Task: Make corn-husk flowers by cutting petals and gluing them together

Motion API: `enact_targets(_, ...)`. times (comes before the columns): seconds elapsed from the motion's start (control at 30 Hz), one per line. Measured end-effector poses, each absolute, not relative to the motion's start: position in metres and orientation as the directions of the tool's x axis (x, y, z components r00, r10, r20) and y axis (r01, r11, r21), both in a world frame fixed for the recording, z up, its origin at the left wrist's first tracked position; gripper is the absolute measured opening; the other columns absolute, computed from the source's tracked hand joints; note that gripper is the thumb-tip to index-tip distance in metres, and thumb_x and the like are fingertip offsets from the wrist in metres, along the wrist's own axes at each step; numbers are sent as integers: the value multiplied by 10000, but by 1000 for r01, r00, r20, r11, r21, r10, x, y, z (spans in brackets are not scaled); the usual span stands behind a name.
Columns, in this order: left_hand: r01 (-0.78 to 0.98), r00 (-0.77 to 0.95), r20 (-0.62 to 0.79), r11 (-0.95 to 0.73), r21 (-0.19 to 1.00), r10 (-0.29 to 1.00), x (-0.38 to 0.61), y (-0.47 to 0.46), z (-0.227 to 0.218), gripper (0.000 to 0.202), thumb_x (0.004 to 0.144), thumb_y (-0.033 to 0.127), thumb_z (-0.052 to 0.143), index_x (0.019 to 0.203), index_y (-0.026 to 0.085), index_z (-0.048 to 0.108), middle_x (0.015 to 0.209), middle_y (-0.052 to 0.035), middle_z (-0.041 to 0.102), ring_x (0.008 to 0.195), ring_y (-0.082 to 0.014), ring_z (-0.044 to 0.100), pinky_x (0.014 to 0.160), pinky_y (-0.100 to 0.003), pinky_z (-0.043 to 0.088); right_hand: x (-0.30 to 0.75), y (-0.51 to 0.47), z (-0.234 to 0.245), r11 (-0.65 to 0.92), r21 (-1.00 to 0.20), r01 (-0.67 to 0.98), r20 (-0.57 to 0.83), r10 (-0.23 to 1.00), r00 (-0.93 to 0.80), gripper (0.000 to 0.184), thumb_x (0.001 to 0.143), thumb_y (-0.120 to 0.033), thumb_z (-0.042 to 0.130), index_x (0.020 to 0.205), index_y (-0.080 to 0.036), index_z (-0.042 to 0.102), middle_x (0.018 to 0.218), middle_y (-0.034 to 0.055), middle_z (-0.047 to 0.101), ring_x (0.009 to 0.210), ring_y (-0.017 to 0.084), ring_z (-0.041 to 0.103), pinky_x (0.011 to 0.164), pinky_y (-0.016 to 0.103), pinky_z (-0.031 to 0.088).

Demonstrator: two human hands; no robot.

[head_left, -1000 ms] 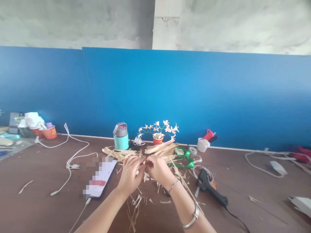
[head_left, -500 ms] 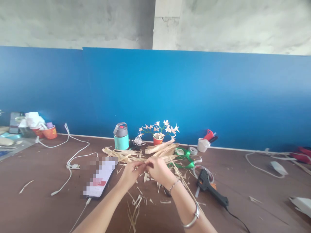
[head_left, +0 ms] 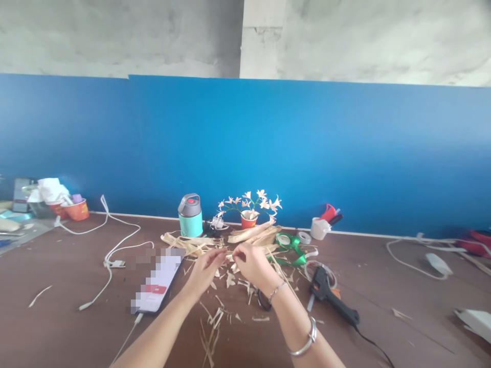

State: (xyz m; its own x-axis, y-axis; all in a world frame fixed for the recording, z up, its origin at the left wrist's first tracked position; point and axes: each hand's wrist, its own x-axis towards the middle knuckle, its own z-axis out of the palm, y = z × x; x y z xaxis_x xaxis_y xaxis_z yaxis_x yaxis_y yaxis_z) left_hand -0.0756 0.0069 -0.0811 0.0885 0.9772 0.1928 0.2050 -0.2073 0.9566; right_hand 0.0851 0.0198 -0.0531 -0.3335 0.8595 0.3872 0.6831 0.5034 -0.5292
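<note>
My left hand (head_left: 208, 267) and my right hand (head_left: 252, 263) are raised over the middle of the table, fingertips pinched and facing each other across a small gap. Something small and pale shows at the fingertips, too small to name. Behind the hands lie long strips of dried husk (head_left: 255, 235), and below them cut husk scraps (head_left: 230, 279) are scattered. Just beyond the strips, a red paper cup (head_left: 249, 223) holds green stems with pale husk-like flowers (head_left: 264, 203). A dark looped handle (head_left: 264, 301) is partly hidden by my right wrist.
On the left are a phone (head_left: 161, 286), white cables (head_left: 111, 253) and a turquoise flask (head_left: 191, 224). To the right lie green ribbon (head_left: 297, 258), a tape roll (head_left: 304, 237), a white cup (head_left: 319, 229) and a black glue gun (head_left: 333, 296) with its cord. A blue partition (head_left: 245, 138) stands behind.
My hands have drawn slightly apart; the left fingertips shifted left from the right ones, where they were touching or nearly so. Everything on the table stays put.
</note>
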Motion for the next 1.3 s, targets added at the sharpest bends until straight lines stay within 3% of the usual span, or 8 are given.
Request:
enact_targets(0.13,337,115,207,-235,912,971,-78,7,-82,317,801,393,471,710,158,663,692,-29,677,694,-189,611,665,-281,455,86,21,-54,505,-509,697,400,856,-328,173,710,-55,506,712,-173,632,707,18,648,654,132,578,629,208,395)
enact_targets(0.23,395,120,238,-266,879,964,-79,7,-83,292,785,355,482,610,169,624,607,-8,633,619,-164,576,616,-256,432,87,21,-54,494,-478,726,388,860,-330,174,724,-65,495,734,-178,627,739,23,648,683,139,585,632,212,394)
enact_targets(0.43,398,83,238,-251,882,968,-77,7,-83,298,781,338,465,580,170,608,557,12,594,546,-143,534,572,-249,407,81,14,-53,518,-391,761,393,841,-371,335,729,-94,524,1032,-217,599,1048,54,629,928,182,590,767,240,404)
enact_targets(0.83,408,91,267,-280,869,959,-77,9,-88,320,798,357,444,616,171,631,598,-2,620,582,-151,549,578,-241,412,72,13,-60,483,-348,803,386,855,-347,179,796,-132,481,821,-183,651,808,63,674,777,175,615,689,235,395)
enact_targets(1.3,404,99,252,-270,874,963,-76,6,-82,351,792,385,450,559,172,603,549,6,585,547,-142,521,550,-232,385,79,14,-54,509,-335,793,360,847,-392,169,742,-117,508,781,-188,656,785,48,659,746,162,602,651,219,386)
